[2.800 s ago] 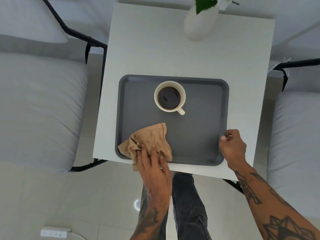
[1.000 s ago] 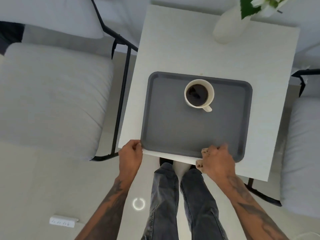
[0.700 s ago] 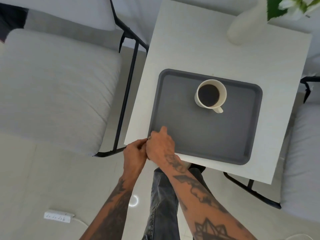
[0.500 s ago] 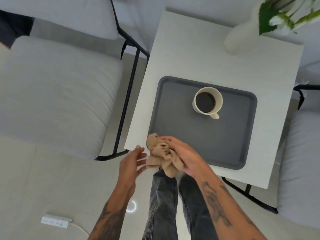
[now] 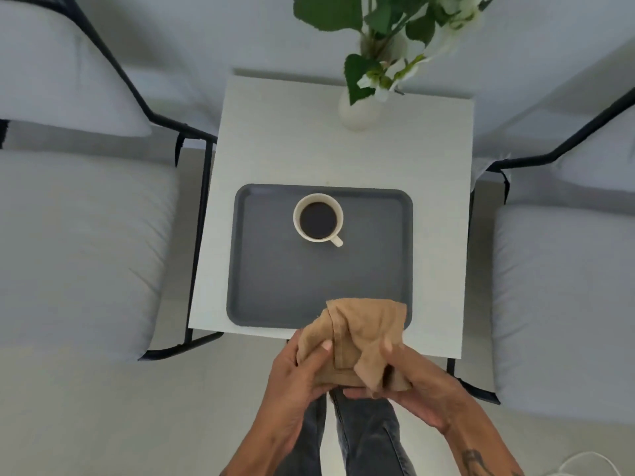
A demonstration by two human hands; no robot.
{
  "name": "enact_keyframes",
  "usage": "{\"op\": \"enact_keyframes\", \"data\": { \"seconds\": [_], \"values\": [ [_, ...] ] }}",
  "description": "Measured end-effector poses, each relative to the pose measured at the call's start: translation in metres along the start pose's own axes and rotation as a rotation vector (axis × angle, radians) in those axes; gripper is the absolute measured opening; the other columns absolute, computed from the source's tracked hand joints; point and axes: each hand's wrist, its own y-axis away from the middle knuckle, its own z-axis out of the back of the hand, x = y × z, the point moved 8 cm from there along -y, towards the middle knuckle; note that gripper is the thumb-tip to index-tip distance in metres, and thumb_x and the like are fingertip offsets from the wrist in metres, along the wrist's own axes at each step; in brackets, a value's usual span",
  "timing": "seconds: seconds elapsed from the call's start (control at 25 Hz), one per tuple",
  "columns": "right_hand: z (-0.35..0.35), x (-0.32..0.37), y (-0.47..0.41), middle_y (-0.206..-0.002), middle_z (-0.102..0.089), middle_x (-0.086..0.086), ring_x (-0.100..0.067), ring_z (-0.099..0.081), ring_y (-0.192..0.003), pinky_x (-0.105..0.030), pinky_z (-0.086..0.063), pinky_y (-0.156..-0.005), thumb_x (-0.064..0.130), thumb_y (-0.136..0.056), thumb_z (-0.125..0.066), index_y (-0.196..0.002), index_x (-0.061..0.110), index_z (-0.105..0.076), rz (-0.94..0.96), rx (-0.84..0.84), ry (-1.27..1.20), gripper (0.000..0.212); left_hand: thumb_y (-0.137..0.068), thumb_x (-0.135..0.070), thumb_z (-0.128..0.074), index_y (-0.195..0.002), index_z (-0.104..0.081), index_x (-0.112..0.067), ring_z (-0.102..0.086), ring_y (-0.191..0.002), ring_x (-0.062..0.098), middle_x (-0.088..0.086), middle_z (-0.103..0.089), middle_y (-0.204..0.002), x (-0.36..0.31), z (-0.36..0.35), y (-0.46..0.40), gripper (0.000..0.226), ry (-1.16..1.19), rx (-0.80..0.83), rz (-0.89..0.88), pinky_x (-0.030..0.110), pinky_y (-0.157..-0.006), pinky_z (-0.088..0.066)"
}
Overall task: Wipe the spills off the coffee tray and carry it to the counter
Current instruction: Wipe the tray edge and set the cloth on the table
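A dark grey coffee tray [image 5: 275,283] lies on the small white table [image 5: 343,156]. A cream mug of black coffee [image 5: 318,218] stands upright in the tray's far half, handle toward me. Both hands hold a crumpled tan cloth [image 5: 360,331] just in front of the table's near edge; its upper fold overlaps the tray's near right corner. My left hand [image 5: 299,369] grips the cloth's left side with the thumb on top. My right hand [image 5: 412,383] cups it from the right and beneath. No spill shows on the bare tray surface.
A white vase with green leaves and white flowers [image 5: 360,108] stands at the table's far edge. Grey cushioned chairs with black frames flank the table, one on the left [image 5: 79,242] and one on the right [image 5: 563,304]. My jeans-clad legs [image 5: 360,438] are below the hands.
The cloth, which the right hand alone held near the tray's left corner, now sits in both hands at the near right corner. The view has shifted back and centred on the table.
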Motion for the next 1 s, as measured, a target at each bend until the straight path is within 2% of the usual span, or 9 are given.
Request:
{"op": "enact_keyframes", "data": {
  "seconds": [0.12,0.28,0.36,0.48,0.6,0.64,0.72,0.84,1.0],
  "values": [
    [0.063,-0.009,0.026,-0.103,-0.074,-0.006,-0.020,-0.067,-0.099,-0.034,-0.054,-0.086,0.056,-0.083,-0.064,-0.106,0.021,-0.071,-0.024,-0.400,0.375,0.043,-0.096,-0.011,-0.060,-0.114,-0.069,-0.029,-0.073,-0.100,0.019,0.002,-0.076,-0.108,0.017,-0.045,-0.005,0.027,-0.216,0.066,-0.033,0.034,-0.076,-0.061],
    [0.131,0.005,0.071,-0.085,-0.062,-0.016,-0.023,-0.052,-0.069,-0.039,-0.045,-0.064,0.015,-0.094,-0.057,-0.090,0.015,-0.063,0.036,-0.699,0.310,0.007,-0.093,-0.012,-0.060,-0.119,-0.062,-0.038,-0.075,-0.094,0.020,-0.001,-0.071,-0.112,0.067,-0.102,-0.017,0.037,-0.369,0.184,0.107,0.041,-0.078,-0.063],
    [0.153,0.028,0.077,-0.097,-0.064,-0.017,-0.023,-0.055,-0.075,-0.034,-0.046,-0.066,0.008,-0.095,-0.051,-0.108,0.021,-0.060,0.058,-0.704,0.483,0.021,-0.092,-0.014,-0.062,-0.128,-0.055,-0.030,-0.076,-0.084,0.024,0.006,-0.072,-0.112,0.095,-0.120,-0.025,0.041,-0.386,0.236,0.211,0.041,-0.080,-0.062],
    [0.175,0.053,0.048,-0.121,-0.057,-0.005,-0.026,-0.056,-0.105,-0.034,-0.045,-0.085,0.010,-0.097,-0.046,-0.143,0.024,-0.041,-0.003,-0.578,0.759,0.048,-0.087,-0.025,-0.065,-0.133,-0.050,-0.026,-0.069,-0.078,0.014,0.001,-0.074,-0.104,0.118,-0.123,-0.036,0.049,-0.607,0.252,0.271,0.034,-0.079,-0.060],
    [0.191,0.064,-0.005,-0.116,-0.060,-0.010,-0.033,-0.059,-0.104,-0.037,-0.048,-0.078,0.008,-0.094,-0.049,-0.131,0.020,-0.045,-0.152,-0.406,0.948,0.039,-0.089,-0.028,-0.064,-0.113,-0.065,-0.029,-0.064,-0.072,-0.002,-0.008,-0.072,-0.091,0.087,-0.086,-0.057,0.024,-0.797,0.059,0.103,0.017,-0.078,-0.055],
    [0.197,0.071,-0.023,-0.108,-0.062,-0.012,-0.033,-0.061,-0.099,-0.036,-0.048,-0.073,0.007,-0.091,-0.051,-0.120,0.018,-0.052,-0.149,-0.408,0.989,0.031,-0.090,-0.023,-0.064,-0.101,-0.067,-0.033,-0.062,-0.069,-0.006,-0.010,-0.071,-0.085,0.064,-0.066,-0.064,0.015,-0.782,-0.028,0.013,0.013,-0.074,-0.051],
    [0.206,0.094,-0.042,-0.091,-0.065,-0.011,-0.034,-0.062,-0.088,-0.034,-0.045,-0.067,0.006,-0.086,-0.054,-0.095,0.015,-0.059,-0.082,-0.498,1.064,0.014,-0.090,-0.014,-0.065,-0.090,-0.065,-0.036,-0.062,-0.067,-0.007,-0.010,-0.069,-0.082,0.013,-0.021,-0.075,0.023,-0.700,-0.200,-0.153,0.018,-0.074,-0.048],
    [0.201,0.137,-0.040,-0.083,-0.065,-0.015,-0.037,-0.060,-0.082,-0.034,-0.044,-0.067,0.006,-0.089,-0.049,-0.085,0.010,-0.060,0.117,-0.651,1.074,0.012,-0.092,-0.018,-0.065,-0.111,-0.066,-0.021,-0.064,-0.091,0.009,0.001,-0.068,-0.105,-0.044,0.043,-0.095,0.019,-0.839,-0.411,-0.281,0.028,-0.082,-0.048],
    [0.118,0.231,-0.042,-0.078,-0.065,-0.008,-0.029,-0.057,-0.072,-0.023,-0.042,-0.063,0.010,-0.088,-0.048,-0.091,0.015,-0.064,0.490,-0.713,1.272,0.016,-0.090,-0.035,-0.066,-0.148,-0.036,-0.017,-0.031,-0.142,0.039,0.018,-0.030,-0.156,-0.063,0.111,-0.124,0.068,-1.328,-0.639,-0.223,0.057,-0.105,-0.038]
  ]
}}
